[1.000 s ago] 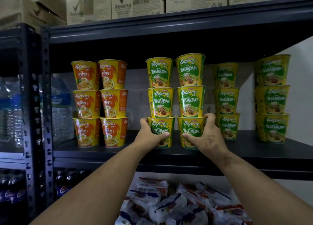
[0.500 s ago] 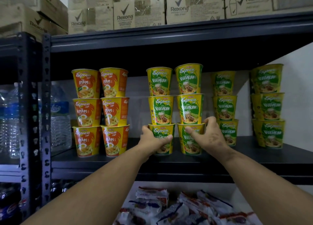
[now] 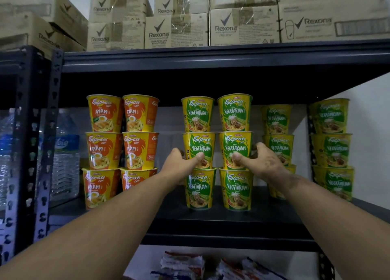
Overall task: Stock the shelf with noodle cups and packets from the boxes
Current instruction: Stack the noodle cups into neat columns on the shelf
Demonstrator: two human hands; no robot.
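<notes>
Left hand (image 3: 181, 163) and right hand (image 3: 258, 160) each curl around a middle green cup (image 3: 198, 150), thumbs in front, apparently squaring twin stacks near the shelf (image 3: 221, 222) front edge.

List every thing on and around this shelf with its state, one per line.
left hand: grips the middle cup of the left Vegetarian stack.
right hand: grips the middle cup of the right Vegetarian stack.
Ayam cups: two upright stacks, three high, sealed.
rear Vegetarian stacks: upright, three high.
Rexona boxes: closed, stacked on top shelf.
water bottles: upright.
noodle packets: heaped below.
</notes>
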